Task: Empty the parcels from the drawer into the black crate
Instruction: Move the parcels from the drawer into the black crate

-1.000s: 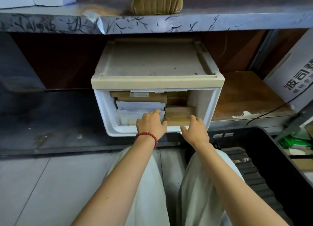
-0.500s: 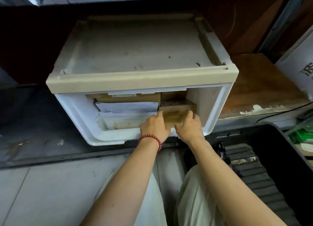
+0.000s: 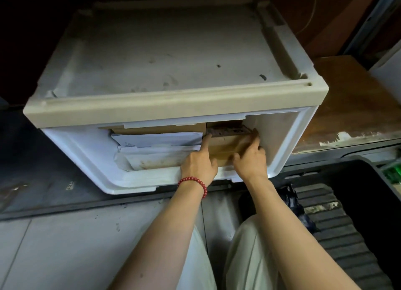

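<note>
Here, left hand [image 3: 198,166] and right hand [image 3: 249,159] clamped on brown parcel [image 3: 230,142], one at each end, inside open drawer [image 3: 138,179], right of stacked white parcels [image 3: 160,137]. Black crate [image 3: 368,192] stood lower right, near drawer.

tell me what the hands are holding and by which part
The brown parcel on the right in the drawer: left hand pinches its left end, right hand grips its right end.
</note>
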The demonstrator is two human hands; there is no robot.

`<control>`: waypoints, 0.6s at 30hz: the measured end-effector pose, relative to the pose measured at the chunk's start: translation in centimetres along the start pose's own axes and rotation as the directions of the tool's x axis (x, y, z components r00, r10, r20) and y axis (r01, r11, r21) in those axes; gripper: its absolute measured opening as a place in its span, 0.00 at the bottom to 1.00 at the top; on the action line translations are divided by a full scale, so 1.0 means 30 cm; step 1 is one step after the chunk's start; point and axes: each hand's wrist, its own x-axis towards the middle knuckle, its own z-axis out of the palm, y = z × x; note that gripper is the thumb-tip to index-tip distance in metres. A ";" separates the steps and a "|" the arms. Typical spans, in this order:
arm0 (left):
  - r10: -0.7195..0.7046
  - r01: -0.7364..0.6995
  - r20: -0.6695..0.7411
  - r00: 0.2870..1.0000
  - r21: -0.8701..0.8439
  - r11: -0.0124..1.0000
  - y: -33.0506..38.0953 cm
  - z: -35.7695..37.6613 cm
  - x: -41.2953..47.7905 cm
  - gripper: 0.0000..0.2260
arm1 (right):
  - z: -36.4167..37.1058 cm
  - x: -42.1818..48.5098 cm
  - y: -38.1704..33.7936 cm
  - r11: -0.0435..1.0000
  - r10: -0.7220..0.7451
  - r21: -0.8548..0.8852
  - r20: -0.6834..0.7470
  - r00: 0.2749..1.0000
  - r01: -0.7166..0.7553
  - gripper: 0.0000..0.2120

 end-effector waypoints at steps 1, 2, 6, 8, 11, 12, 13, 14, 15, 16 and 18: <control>-0.009 0.009 0.008 1.000 -0.041 0.999 0.007 -0.001 0.002 0.30 | -0.003 0.004 0.001 1.000 0.000 0.024 -0.001 1.000 0.000 0.38; -0.020 0.021 0.015 1.000 -0.082 0.996 0.015 -0.003 0.003 0.29 | -0.006 0.003 0.001 0.999 0.003 0.038 0.007 1.000 -0.004 0.39; -0.009 0.008 -0.009 1.000 -0.112 0.994 0.026 -0.018 -0.002 0.27 | -0.023 -0.010 0.001 0.998 0.009 0.060 0.052 0.999 -0.012 0.41; 0.020 -0.024 -0.034 0.999 -0.109 0.994 0.029 -0.031 -0.013 0.26 | -0.036 -0.028 -0.001 0.998 0.004 0.063 0.068 0.998 -0.009 0.41; 0.048 -0.056 -0.064 0.997 -0.125 0.991 0.026 -0.050 -0.029 0.24 | -0.053 -0.068 -0.001 0.998 -0.020 0.065 0.078 0.997 0.015 0.42; 0.057 -0.066 -0.070 0.996 -0.130 0.989 0.025 -0.058 -0.042 0.23 | -0.067 -0.092 -0.001 0.997 -0.033 0.068 0.075 0.997 0.028 0.43; 0.065 -0.075 -0.072 0.995 -0.135 0.988 0.021 -0.064 -0.048 0.23 | -0.073 -0.108 0.001 0.996 -0.039 0.078 0.074 0.996 0.033 0.43; 0.069 -0.079 -0.070 0.995 -0.144 0.986 0.016 -0.066 -0.052 0.23 | -0.076 -0.120 0.003 0.995 -0.039 0.091 0.073 0.997 0.032 0.44; 0.077 -0.087 -0.072 0.994 -0.154 0.984 0.017 -0.073 -0.066 0.23 | -0.086 -0.138 0.004 0.994 -0.038 0.104 0.064 0.997 0.032 0.44; 0.084 -0.094 -0.074 0.994 -0.157 0.983 0.018 -0.082 -0.085 0.23 | -0.100 -0.160 0.004 0.993 -0.040 0.112 0.049 0.998 0.035 0.44; 0.102 -0.114 -0.092 0.991 -0.147 0.982 0.025 -0.104 -0.123 0.23 | -0.123 -0.197 0.000 0.993 -0.037 0.110 0.015 0.999 0.035 0.44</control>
